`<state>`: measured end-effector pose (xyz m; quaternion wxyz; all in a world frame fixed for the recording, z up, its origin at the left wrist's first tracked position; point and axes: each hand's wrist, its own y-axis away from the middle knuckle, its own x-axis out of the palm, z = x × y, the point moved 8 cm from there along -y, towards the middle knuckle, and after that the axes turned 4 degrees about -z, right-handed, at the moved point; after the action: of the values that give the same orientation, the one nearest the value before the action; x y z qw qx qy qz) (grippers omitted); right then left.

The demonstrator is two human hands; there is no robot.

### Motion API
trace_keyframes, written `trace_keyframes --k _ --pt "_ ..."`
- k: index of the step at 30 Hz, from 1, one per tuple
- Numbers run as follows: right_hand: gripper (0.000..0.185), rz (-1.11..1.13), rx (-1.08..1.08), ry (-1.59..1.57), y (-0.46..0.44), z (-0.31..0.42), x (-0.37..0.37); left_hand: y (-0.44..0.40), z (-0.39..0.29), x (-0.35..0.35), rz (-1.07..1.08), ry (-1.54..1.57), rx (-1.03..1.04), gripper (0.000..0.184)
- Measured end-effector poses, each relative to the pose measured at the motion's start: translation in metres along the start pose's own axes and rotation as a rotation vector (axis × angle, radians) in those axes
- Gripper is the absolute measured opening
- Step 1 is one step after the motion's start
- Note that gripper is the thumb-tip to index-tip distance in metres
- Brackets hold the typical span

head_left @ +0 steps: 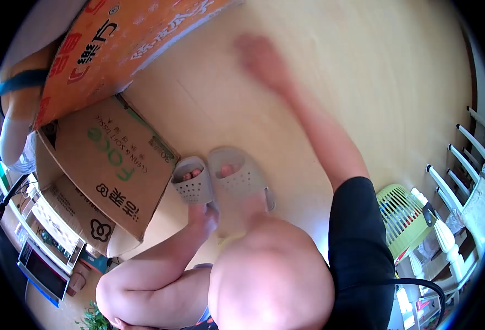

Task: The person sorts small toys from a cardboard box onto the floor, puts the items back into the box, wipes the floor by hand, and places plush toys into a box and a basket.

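My right hand (pixel 261 60) is stretched forward over the pale wooden floor (pixel 220 99), holding nothing that I can make out. Motion smears its fingers, so their pose is unclear. The closest thing to it is an orange printed carton (pixel 116 41) on its left, with a gap between them. Below that carton stands a brown cardboard tissue box (pixel 110 159), its flaps open. At the bottom edge, a small part of my left hand (pixel 124 324) shows against my bent leg; most of it is out of frame.
My feet are in grey slippers (pixel 237 181) beside the tissue box. A yellow-green slatted basket (pixel 399 214) and white furniture legs (pixel 457 159) are at the right. At the lower left are a screen-like device (pixel 41 269) and a green plant (pixel 94 318).
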<state>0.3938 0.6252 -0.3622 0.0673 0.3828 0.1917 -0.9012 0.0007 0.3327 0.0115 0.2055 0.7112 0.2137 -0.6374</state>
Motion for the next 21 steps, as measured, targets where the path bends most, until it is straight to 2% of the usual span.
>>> trace_keyframes --k 1,2,4,5,8,10,12,14,17,19,20,21 --pt "0.023 -0.167 0.106 0.403 0.002 -0.054 -0.055 0.002 0.01 -0.001 -0.027 -0.018 -0.033 0.047" --pt "0.025 -0.33 0.365 0.468 0.024 -0.111 -0.109 0.003 0.019 -0.001 -0.058 -0.031 -0.063 0.047" --pt "0.031 -0.787 1.084 0.429 0.115 -0.209 -0.217 -0.001 0.016 -0.001 -0.096 -0.03 -0.077 0.047" --pt "0.035 -1.015 1.398 0.295 0.161 -0.228 -0.248 -0.001 0.015 -0.007 -0.129 -0.01 -0.063 0.047" --pt "0.046 -0.921 0.806 0.65 0.147 -0.178 -0.263 -0.013 0.013 -0.024 -0.23 0.053 0.004 0.046" --pt "0.056 -0.483 0.644 0.403 0.125 -0.14 -0.208 -0.016 0.014 -0.036 -0.303 0.09 0.043 0.046" --pt "0.056 -0.074 0.541 0.178 0.11 -0.065 -0.154 -0.019 0.013 -0.049 -0.369 0.118 0.088 0.046" --pt "0.055 0.455 0.157 0.122 0.104 0.017 -0.117 -0.019 0.008 -0.061 -0.42 0.144 0.137 0.046" --pt "0.053 0.046 0.656 0.143 0.178 -0.079 -0.141 -0.045 -0.086 -0.013 -0.157 0.544 0.42 0.038" --pt "0.045 -0.71 1.015 0.4 0.264 -0.153 -0.228 -0.04 -0.178 0.052 0.218 0.594 0.657 0.035" --pt "0.044 -1.094 1.222 0.496 0.325 -0.18 -0.264 -0.036 -0.223 0.082 0.391 0.628 0.683 0.031" --pt "0.055 -1.263 1.436 0.352 0.354 -0.18 -0.291 -0.031 -0.252 0.125 0.649 0.707 0.481 0.029"
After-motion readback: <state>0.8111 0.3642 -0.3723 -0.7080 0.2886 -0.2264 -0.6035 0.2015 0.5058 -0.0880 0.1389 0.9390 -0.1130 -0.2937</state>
